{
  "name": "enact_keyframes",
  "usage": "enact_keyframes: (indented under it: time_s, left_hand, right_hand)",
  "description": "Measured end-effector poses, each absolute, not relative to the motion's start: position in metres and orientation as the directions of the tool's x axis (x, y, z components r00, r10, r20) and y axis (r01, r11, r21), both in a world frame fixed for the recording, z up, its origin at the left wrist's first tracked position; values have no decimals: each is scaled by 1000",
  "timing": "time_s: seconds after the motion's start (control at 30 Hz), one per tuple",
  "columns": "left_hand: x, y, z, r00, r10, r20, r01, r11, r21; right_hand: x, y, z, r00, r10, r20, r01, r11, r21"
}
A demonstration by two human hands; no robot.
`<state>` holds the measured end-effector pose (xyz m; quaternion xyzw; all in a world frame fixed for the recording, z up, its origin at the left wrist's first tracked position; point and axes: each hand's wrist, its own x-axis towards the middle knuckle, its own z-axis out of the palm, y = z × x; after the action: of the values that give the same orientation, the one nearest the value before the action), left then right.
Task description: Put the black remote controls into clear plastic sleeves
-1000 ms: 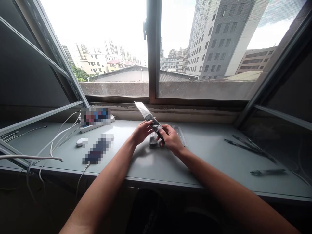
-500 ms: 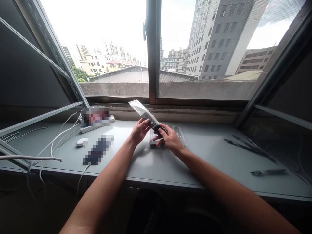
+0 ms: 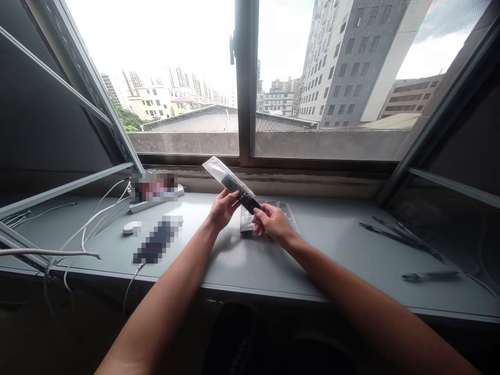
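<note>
A black remote control (image 3: 242,196) in a clear plastic sleeve is held tilted above the desk between both hands. My left hand (image 3: 224,209) pinches its left edge near the middle. My right hand (image 3: 274,223) grips its lower right end between thumb and fingers. The loose, flattened end of the plastic sleeve (image 3: 216,169) sticks out to the upper left, past the remote. Beneath and behind my right hand lies a flat dark item in clear plastic wrapping (image 3: 289,214), partly hidden; its kind I cannot make out.
On the left stand a white power strip (image 3: 156,203) with several white cables, a small white object (image 3: 128,228) and a blurred-out dark item (image 3: 156,242). To the right are dark pen-like items (image 3: 390,234) and a pen (image 3: 429,276). Metal frames (image 3: 70,190) flank the grey desk (image 3: 336,260).
The remote in its sleeve has turned, its button face showing midway; its free end has swung slightly left and up. My right fingers have shifted towards its lower end. Both hands keep hold.
</note>
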<state>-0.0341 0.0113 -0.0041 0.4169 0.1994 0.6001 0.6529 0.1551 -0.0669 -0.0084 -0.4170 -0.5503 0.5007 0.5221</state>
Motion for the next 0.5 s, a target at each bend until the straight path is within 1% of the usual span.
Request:
enact_keyframes:
  time_s: [0.17,0.33,0.4,0.5]
  left_hand:
    - [-32,5,-5,313,911,267,-570,-44,820]
    - [-30,1,-4,433,874,220,-495,26,869]
    - [-31,4,-4,397,894,207,-499,22,866]
    - [-32,10,-3,271,943,191,-563,-6,827]
  right_hand:
    - [155,-67,-7,-70,987,147,-161,134,-978]
    - [154,-67,-5,-62,991,121,-198,107,-974]
    - [154,-67,-5,-65,991,120,-192,105,-976]
    - [154,-67,-5,-84,990,114,-170,98,-981]
